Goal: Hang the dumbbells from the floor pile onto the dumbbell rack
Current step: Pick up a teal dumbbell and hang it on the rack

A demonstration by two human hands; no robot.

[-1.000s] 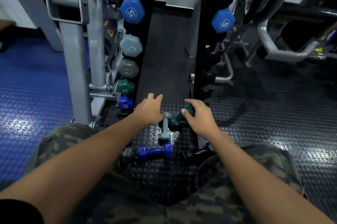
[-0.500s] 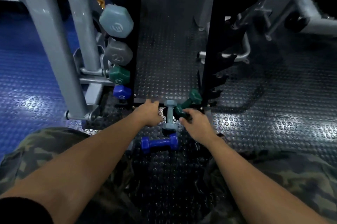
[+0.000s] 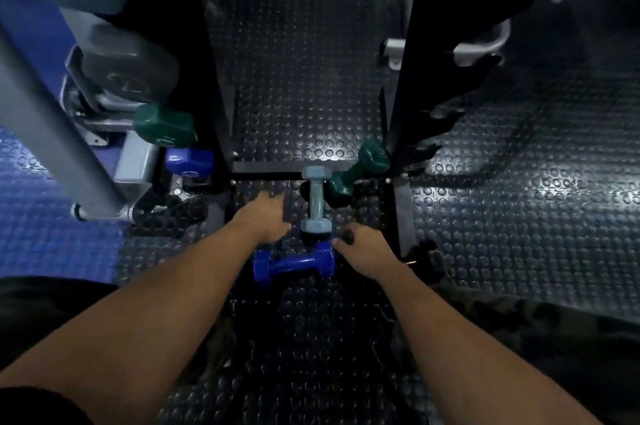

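While the left hand (image 3: 266, 218) lies flat, holding nothing, something dark is gripped by the right hand (image 3: 363, 251). The near blue dumbbell (image 3: 294, 262) could be knocked and rolled.

The single head camera looked steeply down from close above the dumbbell rack (image 3: 221, 113) base (its uprights framing the studded floor (image 3: 519, 217)).

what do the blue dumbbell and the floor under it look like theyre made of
Blue dumbbell: probably metal under a glossy vinyl or neoprene-like coat, judging by the smooth, bright sheen on its heads. Floor: looks like black rubber matting with a semi-matte finish, given its raised round studs.
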